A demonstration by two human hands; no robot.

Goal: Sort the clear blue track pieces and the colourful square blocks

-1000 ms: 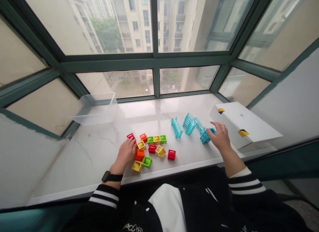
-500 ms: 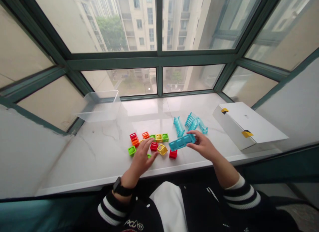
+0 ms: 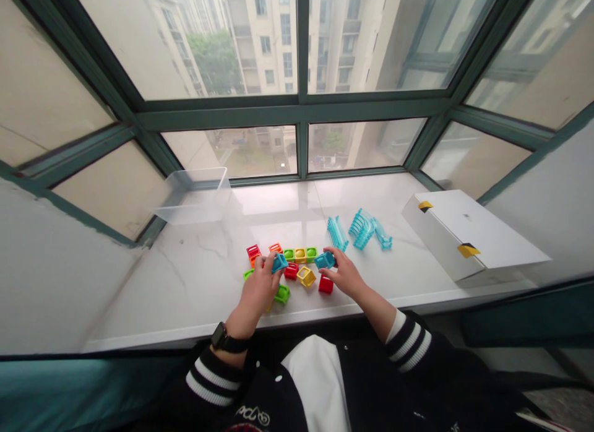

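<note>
A blue toy block point(image 3: 279, 263) is gripped in my left hand point(image 3: 260, 285), raised over the loose blocks. Across from it, my right hand point(image 3: 344, 273) pinches another blue block point(image 3: 324, 260); the two pieces are apart. Between and below my hands lie a red block point(image 3: 291, 271), a yellow block point(image 3: 306, 276) and a second red block point(image 3: 325, 284). Just behind them is a joined row of green and yellow blocks point(image 3: 300, 255). A green block point(image 3: 281, 294) sits beside my left wrist. My left fingers partly cover several orange, red and green blocks.
Clear blue curved track pieces point(image 3: 362, 229) lie behind my right hand on the marble sill point(image 3: 195, 296). A transparent plastic bin point(image 3: 192, 206) stands at the back left. To the right is a white box point(image 3: 477, 231) with yellow-black tabs. Windows enclose the sill.
The long blue block row that my right hand held has come apart into two pieces. My left hand, empty before, has one; my right hand has moved left with the other.
</note>
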